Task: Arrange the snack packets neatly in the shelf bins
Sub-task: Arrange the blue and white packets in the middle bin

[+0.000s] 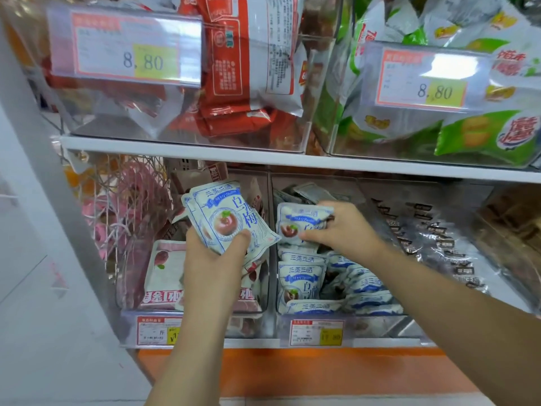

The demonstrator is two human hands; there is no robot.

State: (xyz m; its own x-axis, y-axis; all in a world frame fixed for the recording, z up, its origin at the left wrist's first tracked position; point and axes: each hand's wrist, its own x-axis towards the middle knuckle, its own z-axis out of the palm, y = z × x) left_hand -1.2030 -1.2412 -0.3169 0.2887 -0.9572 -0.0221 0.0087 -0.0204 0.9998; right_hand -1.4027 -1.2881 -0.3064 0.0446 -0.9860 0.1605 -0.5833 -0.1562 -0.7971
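Left hand [213,259] grips a stack [225,212] of blue-white packets, held tilted above the left bin [251,323]. Right hand [342,227] pinches one matching packet [295,224] inside the middle bin [380,323], just above a row [304,276] of like packets standing on edge. The hands are near each other, not touching.

A white shelf board [205,150] runs across the view. Above its front edge stand two price labels, the left label [126,45] and the right label [424,80], each showing 8.80 on a yellow patch. Two smaller labels, one [156,331] and another [316,332], sit along the front edge of the lower shelf [254,344] (their print is too small to read). Under this edge is an orange strip [292,367]. At the left end, a white post [44,171] stands beside a wire grid [123,200].
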